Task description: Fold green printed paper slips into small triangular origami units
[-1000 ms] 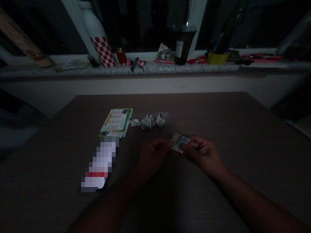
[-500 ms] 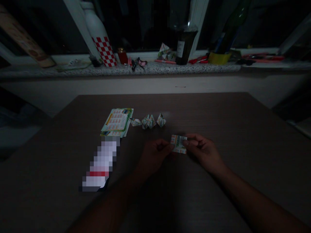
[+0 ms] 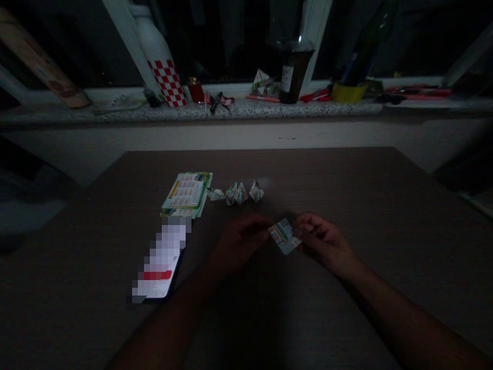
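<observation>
A small printed paper piece [image 3: 284, 236] is held just above the dark brown table [image 3: 346, 185], tilted like a diamond. My left hand [image 3: 241, 242] pinches its left corner and my right hand [image 3: 322, 242] pinches its right side; both hands are closed on it. Behind the hands lie three small folded paper shapes [image 3: 239, 193] in a row. To their left sits a stack of printed paper sheets [image 3: 187, 193].
A lit phone [image 3: 162, 262] lies on the table at the left, in front of the paper stack. A stone windowsill [image 3: 231, 109] at the back holds a red-and-white checked bottle [image 3: 159, 61], a dark bottle [image 3: 291, 72], a yellow tape roll [image 3: 344, 92] and small clutter.
The paper piece has turned from lying level between my fingers to a diamond tilt and sits slightly lower. Both hands have shifted a little with it.
</observation>
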Available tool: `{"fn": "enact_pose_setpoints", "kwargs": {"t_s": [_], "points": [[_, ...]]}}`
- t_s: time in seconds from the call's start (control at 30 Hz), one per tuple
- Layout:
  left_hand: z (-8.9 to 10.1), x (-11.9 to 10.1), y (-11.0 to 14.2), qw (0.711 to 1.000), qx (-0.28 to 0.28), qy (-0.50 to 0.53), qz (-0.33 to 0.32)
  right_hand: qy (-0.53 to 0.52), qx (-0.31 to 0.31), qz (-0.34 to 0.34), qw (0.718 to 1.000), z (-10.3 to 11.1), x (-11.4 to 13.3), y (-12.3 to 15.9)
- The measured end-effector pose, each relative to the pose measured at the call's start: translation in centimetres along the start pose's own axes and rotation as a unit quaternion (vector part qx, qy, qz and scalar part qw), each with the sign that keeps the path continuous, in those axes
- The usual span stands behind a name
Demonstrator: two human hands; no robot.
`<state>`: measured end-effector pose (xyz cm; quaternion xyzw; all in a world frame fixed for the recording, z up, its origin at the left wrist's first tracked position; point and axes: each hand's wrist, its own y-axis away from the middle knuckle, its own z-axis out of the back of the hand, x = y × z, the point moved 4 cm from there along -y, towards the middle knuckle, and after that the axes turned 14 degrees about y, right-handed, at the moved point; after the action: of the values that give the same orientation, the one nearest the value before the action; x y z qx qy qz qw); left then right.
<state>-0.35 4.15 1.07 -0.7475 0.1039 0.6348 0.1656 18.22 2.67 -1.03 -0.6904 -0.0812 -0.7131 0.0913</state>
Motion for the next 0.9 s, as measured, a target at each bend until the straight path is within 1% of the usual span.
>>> {"fn": "enact_pose_setpoints", "kwargs": {"t_s": [0.1, 0.2, 0.3, 0.4, 0.5, 0.6, 0.7, 0.9], "points": [[-0.2, -0.4, 0.2, 0.998, 0.029, -0.044, -0.018, -0.023, 0.002, 0.003, 1.0, 0.1, -0.3, 0.0], [-0.5, -0.8, 0.3, 0.996, 0.034, -0.068, -0.037, -0.038, 0.003, -0.001, 0.999, 0.1, -0.5, -0.1], [-0.5, -0.8, 0.4, 0.995, 0.032, -0.08, -0.045, -0.034, 0.001, 0.006, 0.999, 0.2, -0.3, 0.0], [-0.2, -0.3, 0.3, 0.998, 0.013, -0.047, -0.045, -0.002, -0.005, 0.035, 0.999, 0.2, 0.4, 0.3], [0.1, 0.2, 0.3, 1.0, -0.009, 0.005, -0.02, 0.029, -0.01, 0.073, 0.997, 0.0, 1.3, 0.6], [0.0, 0.2, 0.4, 0.999, -0.028, 0.044, 0.007, 0.041, -0.019, 0.096, 0.994, -0.2, 1.9, 0.9], [-0.2, 0.0, 0.4, 0.997, -0.031, 0.062, 0.016, 0.061, -0.034, 0.105, 0.992, -0.2, 2.0, 1.0], [-0.3, -0.1, 0.4, 0.998, -0.024, 0.066, 0.003, 0.126, -0.065, 0.117, 0.983, 0.2, 1.7, 1.1]]}}
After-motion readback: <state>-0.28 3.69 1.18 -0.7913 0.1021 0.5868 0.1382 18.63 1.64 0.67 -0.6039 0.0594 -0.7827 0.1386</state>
